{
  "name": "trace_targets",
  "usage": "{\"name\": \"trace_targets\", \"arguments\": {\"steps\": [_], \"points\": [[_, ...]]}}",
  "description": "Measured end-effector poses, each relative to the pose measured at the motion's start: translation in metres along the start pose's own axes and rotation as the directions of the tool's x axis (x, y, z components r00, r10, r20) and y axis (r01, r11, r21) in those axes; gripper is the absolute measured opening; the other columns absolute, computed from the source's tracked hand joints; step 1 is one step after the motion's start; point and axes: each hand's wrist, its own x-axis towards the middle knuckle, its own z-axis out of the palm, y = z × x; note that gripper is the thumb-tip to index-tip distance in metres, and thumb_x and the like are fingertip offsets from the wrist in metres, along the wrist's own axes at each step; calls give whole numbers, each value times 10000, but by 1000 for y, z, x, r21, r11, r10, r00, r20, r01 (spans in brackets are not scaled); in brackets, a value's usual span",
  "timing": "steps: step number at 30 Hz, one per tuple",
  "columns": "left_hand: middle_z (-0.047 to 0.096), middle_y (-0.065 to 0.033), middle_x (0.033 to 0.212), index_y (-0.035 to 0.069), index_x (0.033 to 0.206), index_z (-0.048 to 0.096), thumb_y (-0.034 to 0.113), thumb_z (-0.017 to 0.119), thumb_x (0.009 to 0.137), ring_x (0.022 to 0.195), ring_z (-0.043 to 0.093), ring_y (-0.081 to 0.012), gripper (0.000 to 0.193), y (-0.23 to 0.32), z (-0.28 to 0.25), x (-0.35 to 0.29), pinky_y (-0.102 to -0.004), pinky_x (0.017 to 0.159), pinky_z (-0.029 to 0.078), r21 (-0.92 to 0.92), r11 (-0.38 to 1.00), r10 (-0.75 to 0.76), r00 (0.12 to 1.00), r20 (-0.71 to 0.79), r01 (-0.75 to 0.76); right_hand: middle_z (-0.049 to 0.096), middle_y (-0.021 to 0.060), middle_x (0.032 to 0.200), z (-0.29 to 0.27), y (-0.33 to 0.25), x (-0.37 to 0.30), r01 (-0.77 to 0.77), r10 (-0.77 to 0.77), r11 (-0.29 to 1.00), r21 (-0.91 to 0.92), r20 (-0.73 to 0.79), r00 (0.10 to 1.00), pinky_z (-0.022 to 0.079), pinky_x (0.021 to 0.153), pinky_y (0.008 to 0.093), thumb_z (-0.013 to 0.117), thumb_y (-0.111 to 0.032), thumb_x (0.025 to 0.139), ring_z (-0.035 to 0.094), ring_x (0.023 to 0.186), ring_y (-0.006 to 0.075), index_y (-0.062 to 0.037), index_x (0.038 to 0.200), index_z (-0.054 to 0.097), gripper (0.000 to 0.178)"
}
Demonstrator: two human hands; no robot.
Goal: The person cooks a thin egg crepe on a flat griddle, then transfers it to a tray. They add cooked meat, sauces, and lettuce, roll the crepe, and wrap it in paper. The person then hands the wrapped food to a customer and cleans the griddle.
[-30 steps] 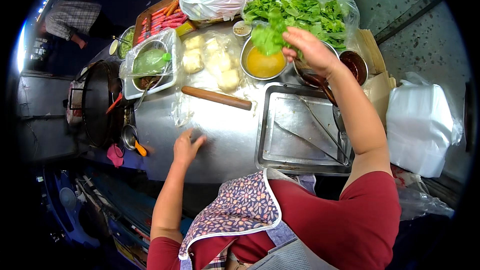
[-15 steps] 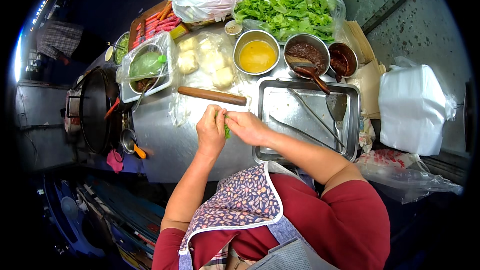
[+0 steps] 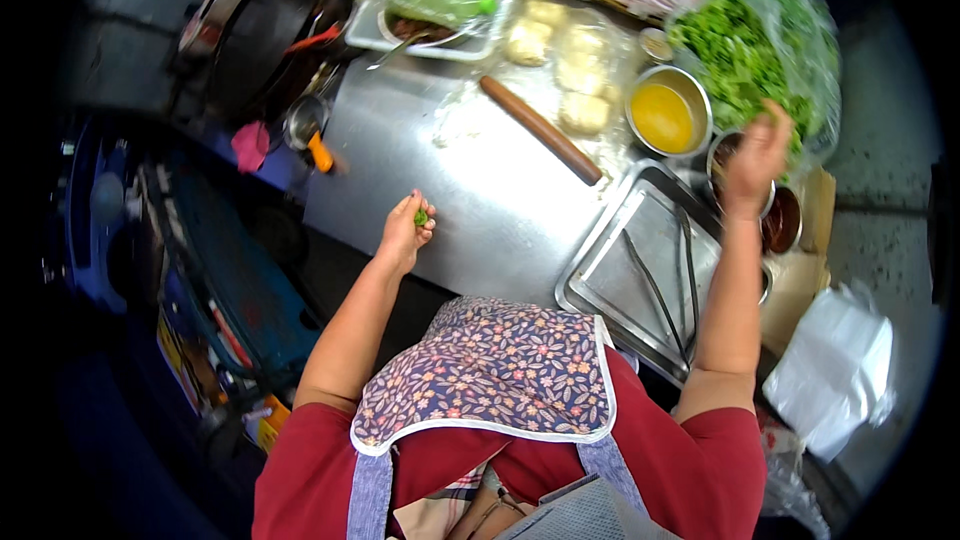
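My left hand (image 3: 405, 231) is closed on a small piece of green lettuce (image 3: 421, 216) above the front of the steel worktop. My right hand (image 3: 757, 162) reaches out to the far right with its fingers extended, at the edge of the chopped lettuce (image 3: 727, 55) in its clear plastic bag. I see nothing in that hand. Below it, a steel bowl of dark sauce (image 3: 722, 152) is partly hidden. Beside this stands a steel bowl of yellow liquid (image 3: 662, 117). A wooden rolling pin (image 3: 540, 130) lies at an angle near pale dough pieces (image 3: 583, 75) under plastic.
A steel tray (image 3: 600, 270) with tongs lies at the right, partly under my right forearm. At the back left stands a white tub (image 3: 505, 0) with a bowl in it. A dark round pan (image 3: 270, 35) is farther left, and white foam boxes (image 3: 830, 365) are at the right.
My hands have parted from over the worktop. The right one has swung far right to the lettuce; the left keeps the green piece. The view has turned and shifted.
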Motion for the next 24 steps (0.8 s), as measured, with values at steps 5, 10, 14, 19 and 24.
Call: {"name": "trace_targets", "arguments": {"steps": [5, 10, 14, 19, 24], "points": [[575, 36, 834, 124, 935, 577, 422, 542, 1051, 628, 505, -32, 321, -7, -99, 15, -160, 505, 421, 53, 997, 65, 981, -183, -56, 578, 106, 1155, -26, 91, 41, 197, -90, 740, -643, 196, 977, 445, 875, 375, 614, -200, 997, 555, 1027, 256, -127, 1362, 572, 375], [569, 19, 833, 105, 964, 586, 601, 555, 983, 671, 560, -76, 497, 13, -202, 40, -198, 546, 479, -161, 983, 12, 911, -412, -85, 620, 149, 1309, -13, 92, -8, -57, 124, 965, -257, 256, 959, 492, 968, 380, 655, -160, 978, 618, 1151, 270, -130, 1456, 542, 492], [548, -174, 1214, 20, 1356, 417, 684, 532, 951, 1100, 585, -291, 787, 62, -271, 70, -411, 959, 498, -210, 939, 126, 840, -527, -273, 621, 123, 1278, 8, 73, -42, -231, 220, 973, -11, 349, 911, 509, 920, 299, 620, -90, 999, 625, 1072, 168, -103, 1478, 504, 493], [217, -274, 1612, -27, 1589, 81, 656, 532, 965, 1461, 338, -389, 1029, 113, -221, 85, -450, 1179, 342, -200, 915, 243, 872, -424, -352, 634, 109, 1236, 3, 66, -57, -340, 298, 940, 40, 392, 870, 512, 911, 281, 592, -53, 1004, 628, 1033, 151, -82, 1503, 455, 518], [451, -205, 1383, 23, 1442, 391, 466, 697, 888, 1254, 478, -301, 772, 67, -129, 110, -391, 1049, 426, 682, 668, 484, 870, -92, -299, 670, 96, 1170, -10, 62, -62, -337, 335, 939, -66, 387, 859, 527, 892, 290, 635, -87, 970, 657, 1005, 156, -79, 1384, 575, 419]]}}
